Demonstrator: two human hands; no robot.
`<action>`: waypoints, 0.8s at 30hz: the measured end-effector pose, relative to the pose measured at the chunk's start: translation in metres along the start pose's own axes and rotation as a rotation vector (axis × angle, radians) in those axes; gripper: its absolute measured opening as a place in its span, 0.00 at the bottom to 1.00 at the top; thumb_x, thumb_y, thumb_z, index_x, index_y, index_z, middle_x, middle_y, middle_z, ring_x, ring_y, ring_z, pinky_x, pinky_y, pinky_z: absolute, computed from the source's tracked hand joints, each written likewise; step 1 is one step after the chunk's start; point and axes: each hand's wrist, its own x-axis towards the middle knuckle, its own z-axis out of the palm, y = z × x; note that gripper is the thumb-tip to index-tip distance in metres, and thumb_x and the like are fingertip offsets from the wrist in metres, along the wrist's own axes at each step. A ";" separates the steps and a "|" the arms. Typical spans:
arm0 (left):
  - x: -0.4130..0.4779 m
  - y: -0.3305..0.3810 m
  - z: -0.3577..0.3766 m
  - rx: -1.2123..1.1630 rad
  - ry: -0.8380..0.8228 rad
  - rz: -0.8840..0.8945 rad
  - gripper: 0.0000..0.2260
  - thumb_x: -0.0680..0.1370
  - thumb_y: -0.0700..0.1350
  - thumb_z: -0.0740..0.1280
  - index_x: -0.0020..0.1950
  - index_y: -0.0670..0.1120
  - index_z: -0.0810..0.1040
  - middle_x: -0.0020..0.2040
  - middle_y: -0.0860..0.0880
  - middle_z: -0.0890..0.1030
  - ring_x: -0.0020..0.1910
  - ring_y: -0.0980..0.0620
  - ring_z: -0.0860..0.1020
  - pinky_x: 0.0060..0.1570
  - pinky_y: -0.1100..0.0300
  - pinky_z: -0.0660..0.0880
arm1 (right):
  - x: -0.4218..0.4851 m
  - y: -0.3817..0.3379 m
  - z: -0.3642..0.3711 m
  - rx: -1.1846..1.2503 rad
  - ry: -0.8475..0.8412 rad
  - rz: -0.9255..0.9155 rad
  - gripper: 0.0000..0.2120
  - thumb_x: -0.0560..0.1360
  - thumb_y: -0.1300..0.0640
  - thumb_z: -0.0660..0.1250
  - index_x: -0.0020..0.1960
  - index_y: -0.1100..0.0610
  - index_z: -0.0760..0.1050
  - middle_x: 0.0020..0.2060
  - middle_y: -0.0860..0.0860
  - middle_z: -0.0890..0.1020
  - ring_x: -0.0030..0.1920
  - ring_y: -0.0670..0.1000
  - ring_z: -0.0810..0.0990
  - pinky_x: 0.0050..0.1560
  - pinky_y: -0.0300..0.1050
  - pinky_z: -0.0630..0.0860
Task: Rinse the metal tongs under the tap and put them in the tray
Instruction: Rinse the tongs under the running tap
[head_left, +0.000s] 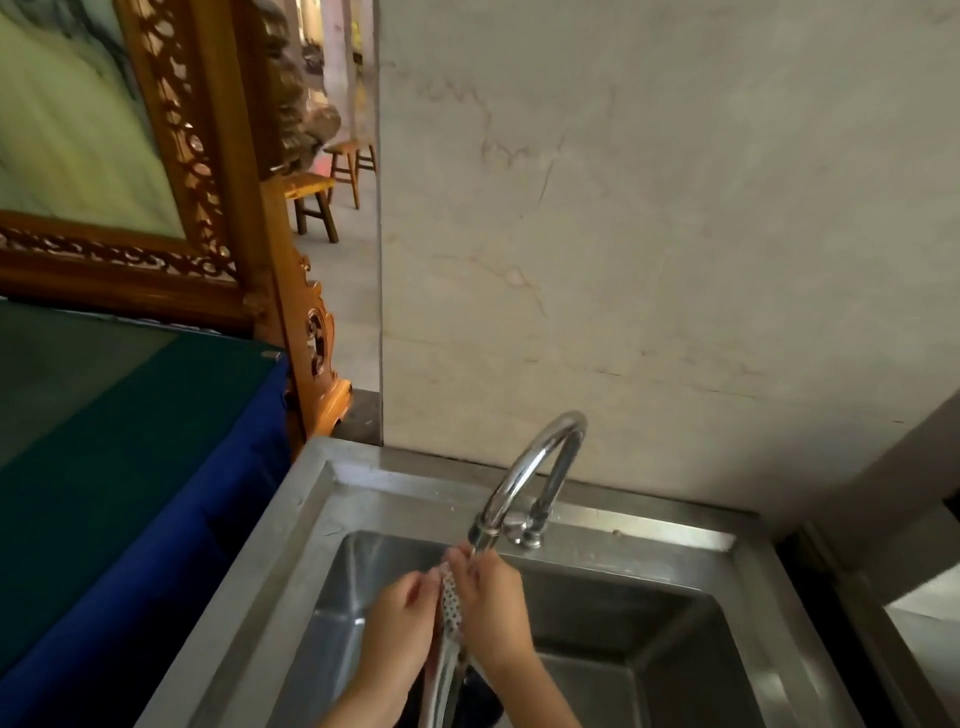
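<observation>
Metal tongs (450, 610) with perforated ends point up toward the spout of the curved chrome tap (524, 478), over the steel sink (311, 525). My left hand (402, 626) holds the tongs from the left, fingers curled against the perforated part. My right hand (491, 608) grips them from the right, fingertips close under the spout. The tongs' handle runs down between my wrists and out of the bottom of the frame. Water flow is too faint to tell. No tray is in view.
A marble wall (675, 234) backs the sink. Left of the sink stands a table with a blue and green cloth (130, 467) and a carved wooden frame (218, 208). Wooden stools (317, 202) stand farther back. A steel counter (919, 639) lies at right.
</observation>
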 end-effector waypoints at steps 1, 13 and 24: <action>0.000 0.000 0.003 0.001 0.028 -0.003 0.13 0.79 0.50 0.60 0.42 0.45 0.79 0.40 0.39 0.82 0.38 0.44 0.80 0.35 0.58 0.71 | 0.001 -0.002 0.002 0.000 0.018 -0.005 0.12 0.78 0.51 0.61 0.44 0.60 0.76 0.35 0.50 0.81 0.37 0.46 0.80 0.41 0.40 0.75; 0.002 0.009 0.022 -0.097 0.107 0.094 0.15 0.80 0.49 0.57 0.42 0.45 0.80 0.37 0.47 0.82 0.38 0.54 0.80 0.33 0.66 0.70 | -0.022 -0.006 0.009 0.241 0.054 0.086 0.09 0.80 0.50 0.56 0.41 0.49 0.67 0.37 0.44 0.79 0.36 0.39 0.76 0.34 0.28 0.71; -0.012 0.018 0.021 -0.122 0.072 0.096 0.12 0.79 0.50 0.59 0.45 0.47 0.79 0.39 0.47 0.83 0.38 0.54 0.81 0.31 0.69 0.74 | -0.025 -0.023 -0.014 0.328 -0.047 0.071 0.11 0.80 0.57 0.57 0.39 0.53 0.70 0.33 0.48 0.75 0.31 0.42 0.72 0.34 0.34 0.69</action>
